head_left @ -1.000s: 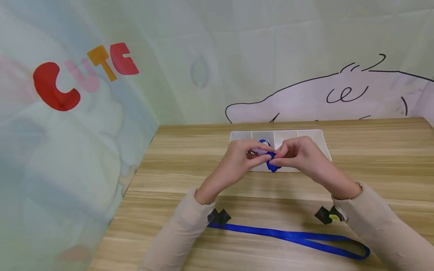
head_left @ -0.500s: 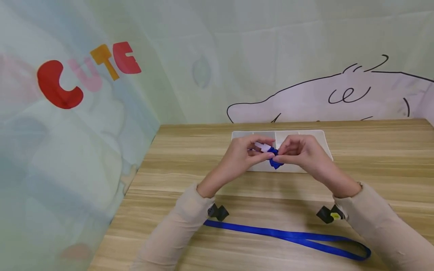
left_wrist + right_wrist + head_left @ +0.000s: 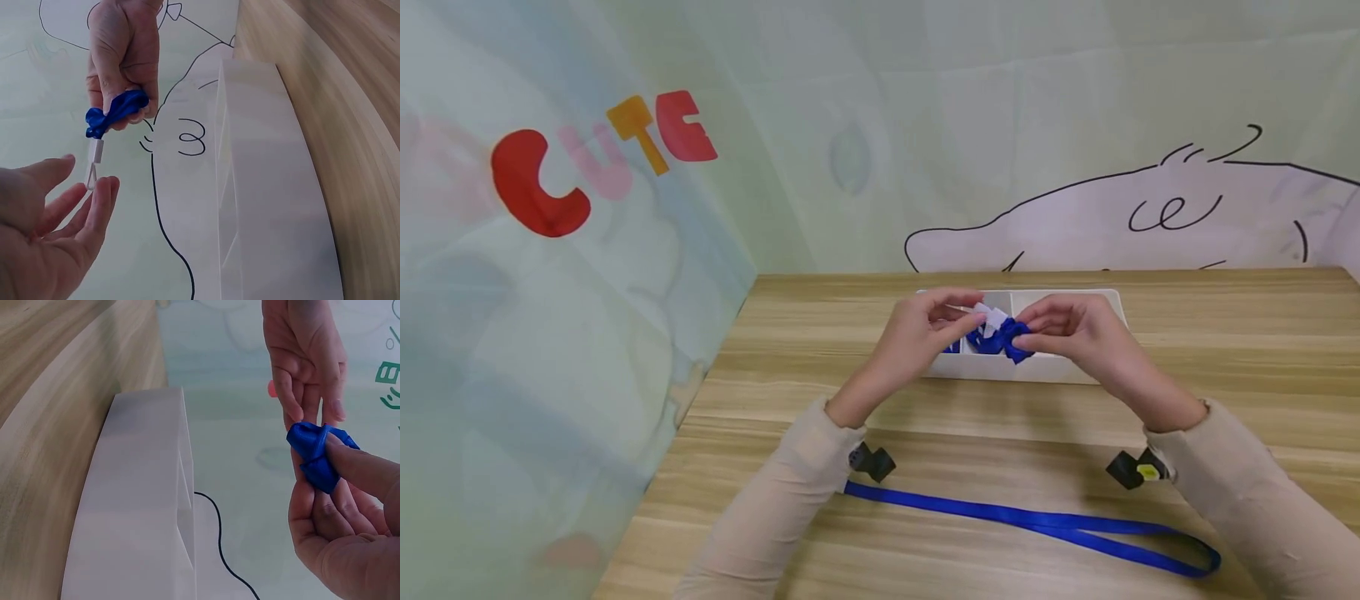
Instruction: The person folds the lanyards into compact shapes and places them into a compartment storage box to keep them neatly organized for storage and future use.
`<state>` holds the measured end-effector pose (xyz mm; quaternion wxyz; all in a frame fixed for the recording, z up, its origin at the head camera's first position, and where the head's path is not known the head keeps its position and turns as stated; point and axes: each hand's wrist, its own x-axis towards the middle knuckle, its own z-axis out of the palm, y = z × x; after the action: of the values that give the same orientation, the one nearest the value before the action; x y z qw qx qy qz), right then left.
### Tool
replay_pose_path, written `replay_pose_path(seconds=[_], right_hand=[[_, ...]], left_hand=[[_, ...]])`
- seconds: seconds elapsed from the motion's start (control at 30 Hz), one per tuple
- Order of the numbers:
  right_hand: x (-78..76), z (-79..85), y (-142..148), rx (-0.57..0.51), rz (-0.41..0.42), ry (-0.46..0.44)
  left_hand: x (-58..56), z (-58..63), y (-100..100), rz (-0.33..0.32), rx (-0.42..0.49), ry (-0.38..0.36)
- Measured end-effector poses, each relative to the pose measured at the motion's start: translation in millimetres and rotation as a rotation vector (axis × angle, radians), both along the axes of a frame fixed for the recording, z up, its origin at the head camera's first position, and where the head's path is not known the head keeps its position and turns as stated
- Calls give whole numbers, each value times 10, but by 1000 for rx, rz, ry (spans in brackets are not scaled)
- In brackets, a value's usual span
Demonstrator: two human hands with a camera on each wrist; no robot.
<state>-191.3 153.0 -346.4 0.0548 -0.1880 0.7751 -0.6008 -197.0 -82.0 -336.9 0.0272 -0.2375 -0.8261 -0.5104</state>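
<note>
Between my right thumb and fingers is a folded blue lanyard (image 3: 1018, 340), bunched into a small bundle; the right wrist view shows the right hand (image 3: 350, 519) pinching its ribbon (image 3: 319, 450). A white plastic clip (image 3: 95, 151) sticks out of the bundle toward my left hand (image 3: 925, 327). In the left wrist view the left thumb stands away from the clip, and the other fingertips (image 3: 105, 187) are right at its loop end. Both hands are above a white divided tray (image 3: 1022, 368). More blue ribbon (image 3: 981, 342) shows in a tray compartment, partly hidden behind the hands.
Another blue lanyard (image 3: 955, 505) lies stretched across the wooden table (image 3: 760, 400) near the front, its loop to the right and its left end by my left sleeve. Printed cloth walls (image 3: 865, 167) stand behind and left of the table.
My left hand has let go of the bundle and drawn back to the left, its fingers spreading. The right hand keeps hold of the bundle, and the white clip has come into clearer view.
</note>
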Motion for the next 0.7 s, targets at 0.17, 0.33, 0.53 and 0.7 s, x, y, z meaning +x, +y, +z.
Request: replay_pose_path(seconds=[0.17,0.33,0.53,0.7], right_hand=[[-27,31,52,29,-42,9],[-72,20,108,44,-86,19],[-144,-2,180,93,-161,29],[-203,-17,224,155,-226,17]], left_hand=[[-49,-28,-65,68,-16,16],[-101,-94,-156,168,-35,17],[-182,-169,-240,261,-62,19],[-271,-222,-281,310,-61,19]])
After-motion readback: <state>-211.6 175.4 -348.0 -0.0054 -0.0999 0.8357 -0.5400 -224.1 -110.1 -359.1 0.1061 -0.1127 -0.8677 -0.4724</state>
